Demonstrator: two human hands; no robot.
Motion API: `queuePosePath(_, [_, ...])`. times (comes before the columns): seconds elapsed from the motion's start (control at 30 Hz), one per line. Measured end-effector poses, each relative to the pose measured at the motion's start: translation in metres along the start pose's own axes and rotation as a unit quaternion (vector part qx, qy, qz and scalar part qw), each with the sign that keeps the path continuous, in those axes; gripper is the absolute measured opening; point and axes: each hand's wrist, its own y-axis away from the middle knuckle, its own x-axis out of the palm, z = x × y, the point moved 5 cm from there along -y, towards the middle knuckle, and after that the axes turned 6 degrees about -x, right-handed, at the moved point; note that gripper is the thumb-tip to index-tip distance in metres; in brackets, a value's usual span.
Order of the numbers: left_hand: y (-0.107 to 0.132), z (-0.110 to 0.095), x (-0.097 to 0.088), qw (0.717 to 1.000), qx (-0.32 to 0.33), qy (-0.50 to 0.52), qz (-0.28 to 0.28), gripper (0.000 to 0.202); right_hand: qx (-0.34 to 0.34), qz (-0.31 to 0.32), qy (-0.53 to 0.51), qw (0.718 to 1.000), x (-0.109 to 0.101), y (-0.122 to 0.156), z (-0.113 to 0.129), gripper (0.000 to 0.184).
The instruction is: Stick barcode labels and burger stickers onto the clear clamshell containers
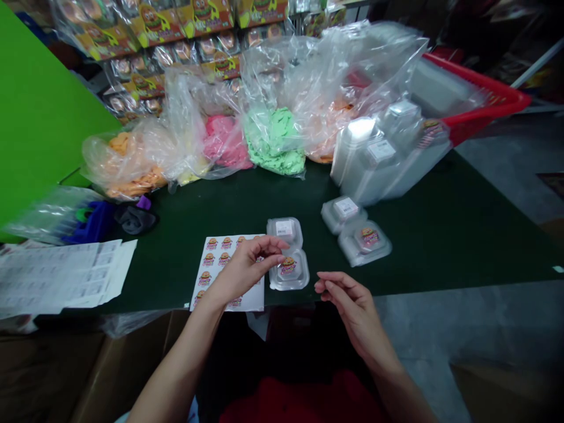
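My left hand [251, 264] hovers over the right part of a white sheet of burger-logo stickers [210, 258], its thumb and index finger apart. The thumb tip reaches the edge of a round burger sticker [289, 266] that shows over the lower half of an opened clear plastic clamshell box [301, 281]. Whether the thumb touches the sticker I cannot tell. A white barcode label [284, 227] is on the box's upper half. To the right of this box, my right hand [346, 296] is closed in a loose pinch at the table's front edge; anything between its fingertips is too small to make out.
Another opened clamshell box [383, 247] with labels lies to the right. Behind it stand nested clear boxes [374, 167] and a red basket [484, 88]. Bags of orange, pink and green soft material [282, 141] line the back. Label sheets [83, 273] and a blue tape dispenser [94, 222] are left.
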Motion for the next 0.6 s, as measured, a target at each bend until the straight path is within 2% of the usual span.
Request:
queuePosePath(0.23, [-0.013, 0.008, 0.004, 0.999, -0.017, 0.02, 0.044, 0.024, 0.002, -0.004, 0.006, 1.0, 0.0, 0.001, 0.001, 0.033])
queuePosePath(0.5, [-0.01, 0.014, 0.002, 0.999, 0.006, -0.043, 0.004, 0.025, -0.004, -0.006, 0.011, 1.0, 0.002, -0.001, -0.001, 0.032])
queuePosePath(0.6, [-0.007, 0.015, 0.001, 0.996, 0.027, -0.083, -0.023, 0.024, -0.041, -0.001, 0.056, 0.998, 0.006, -0.002, 0.005, 0.029])
